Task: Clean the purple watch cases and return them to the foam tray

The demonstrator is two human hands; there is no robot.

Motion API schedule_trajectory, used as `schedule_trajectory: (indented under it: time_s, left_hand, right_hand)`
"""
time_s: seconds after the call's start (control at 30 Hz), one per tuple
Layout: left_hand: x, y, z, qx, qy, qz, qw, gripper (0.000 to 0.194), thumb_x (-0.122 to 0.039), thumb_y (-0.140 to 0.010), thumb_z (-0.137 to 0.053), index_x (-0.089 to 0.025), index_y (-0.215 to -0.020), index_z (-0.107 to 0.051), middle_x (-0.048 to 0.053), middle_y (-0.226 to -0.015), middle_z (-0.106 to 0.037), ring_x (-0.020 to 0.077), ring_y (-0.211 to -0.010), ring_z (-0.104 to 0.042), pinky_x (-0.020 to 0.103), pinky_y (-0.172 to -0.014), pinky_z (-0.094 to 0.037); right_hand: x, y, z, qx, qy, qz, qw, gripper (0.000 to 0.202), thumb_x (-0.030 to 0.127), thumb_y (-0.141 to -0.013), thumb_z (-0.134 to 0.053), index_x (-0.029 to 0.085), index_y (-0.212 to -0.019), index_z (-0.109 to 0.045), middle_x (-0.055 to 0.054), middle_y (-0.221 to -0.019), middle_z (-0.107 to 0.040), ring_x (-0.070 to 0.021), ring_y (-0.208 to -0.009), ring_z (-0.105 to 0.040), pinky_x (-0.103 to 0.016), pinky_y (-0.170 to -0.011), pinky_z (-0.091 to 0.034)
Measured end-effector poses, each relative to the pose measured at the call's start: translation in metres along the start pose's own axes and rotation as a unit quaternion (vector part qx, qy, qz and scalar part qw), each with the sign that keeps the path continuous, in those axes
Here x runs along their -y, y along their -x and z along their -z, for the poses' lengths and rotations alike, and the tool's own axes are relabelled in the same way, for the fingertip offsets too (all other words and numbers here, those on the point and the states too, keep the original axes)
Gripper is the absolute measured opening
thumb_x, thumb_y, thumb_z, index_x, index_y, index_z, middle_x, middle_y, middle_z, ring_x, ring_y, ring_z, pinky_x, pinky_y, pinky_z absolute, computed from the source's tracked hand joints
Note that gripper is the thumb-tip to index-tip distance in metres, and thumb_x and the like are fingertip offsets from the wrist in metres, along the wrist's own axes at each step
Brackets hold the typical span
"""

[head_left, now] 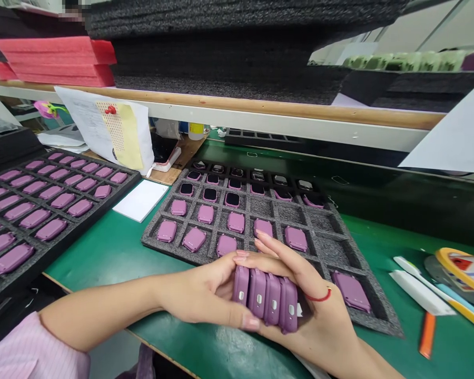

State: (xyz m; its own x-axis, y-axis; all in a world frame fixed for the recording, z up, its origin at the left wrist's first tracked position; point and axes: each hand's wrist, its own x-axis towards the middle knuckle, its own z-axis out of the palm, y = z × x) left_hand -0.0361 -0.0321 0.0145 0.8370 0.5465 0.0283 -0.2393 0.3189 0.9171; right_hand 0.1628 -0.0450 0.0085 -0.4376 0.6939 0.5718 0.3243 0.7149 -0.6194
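Several purple smartwatch cases are stacked side by side between my two hands, their silver side buttons facing me. My left hand closes on the left end of the row, thumb in front and fingertips behind. Around the right end and underneath, my right hand cups the same cases, with a red ring on one finger. Just beyond my hands lies a grey foam tray of square pockets. Purple cases sit in its nearer rows, and watches with dark screens in the farther ones. My fingers partly cover one pocketed case.
A second foam tray full of purple cases stands at left, beside a white pad. At right lie a white-handled tool, an orange stick and a tape roll. A wood-edged shelf crosses above the green table.
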Motion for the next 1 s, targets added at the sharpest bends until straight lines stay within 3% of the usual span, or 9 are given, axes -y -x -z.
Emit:
schedule_trajectory:
  time_s: [0.13,0.27,0.53,0.73,1.0]
  left_hand:
    - [0.005,-0.002,-0.003,0.011,0.053,0.007,0.998,0.071,-0.006,-0.077,-0.072,-0.024,-0.139,-0.044,0.009,-0.129,-0.056,0.0266,-0.131,-0.056,0.047,-0.111,-0.041]
    - [0.004,-0.002,-0.005,0.017,0.071,0.004,0.997,0.069,0.001,-0.073,-0.07,-0.025,-0.133,-0.046,0.005,-0.123,-0.056,0.0235,-0.127,-0.059,0.044,-0.11,-0.042]
    - [0.0,0.001,-0.002,0.003,0.063,0.015,0.998,0.064,-0.011,-0.079,-0.071,-0.024,-0.135,-0.046,0.008,-0.126,-0.058,0.0278,-0.126,-0.058,0.049,-0.109,-0.04]
    - [-0.001,0.002,-0.002,-0.054,0.01,0.036,0.998,0.05,-0.038,-0.091,-0.065,-0.02,-0.134,-0.045,0.01,-0.12,-0.057,0.0271,-0.118,-0.059,0.047,-0.102,-0.046]
    - [-0.002,0.002,-0.011,-0.09,-0.084,-0.002,0.992,0.043,-0.03,-0.091,-0.062,-0.021,-0.128,-0.042,0.008,-0.12,-0.051,0.0237,-0.119,-0.054,0.043,-0.107,-0.043]
  right_hand:
    - [-0.002,0.002,-0.001,-0.016,-0.007,-0.01,1.0,0.091,0.013,-0.073,-0.075,0.024,-0.154,-0.035,-0.006,-0.123,-0.073,-0.0254,-0.117,-0.07,-0.033,-0.096,-0.063]
    - [0.0,0.001,-0.003,-0.016,0.004,-0.01,1.0,0.09,0.012,-0.074,-0.073,0.024,-0.154,-0.034,-0.006,-0.123,-0.074,-0.0263,-0.119,-0.069,-0.036,-0.098,-0.062]
    - [0.0,0.001,-0.004,-0.02,-0.004,-0.005,1.0,0.091,0.013,-0.076,-0.073,0.026,-0.156,-0.03,-0.007,-0.123,-0.073,-0.0287,-0.12,-0.068,-0.041,-0.098,-0.062]
    - [0.001,0.001,-0.006,-0.022,-0.007,0.006,1.0,0.088,0.011,-0.079,-0.07,0.025,-0.156,-0.03,-0.006,-0.121,-0.074,-0.0263,-0.117,-0.07,-0.04,-0.102,-0.06]
    - [0.0,0.002,-0.008,-0.017,0.004,0.018,1.0,0.089,0.011,-0.08,-0.071,0.027,-0.157,-0.028,-0.005,-0.121,-0.073,-0.0263,-0.119,-0.069,-0.042,-0.106,-0.058]
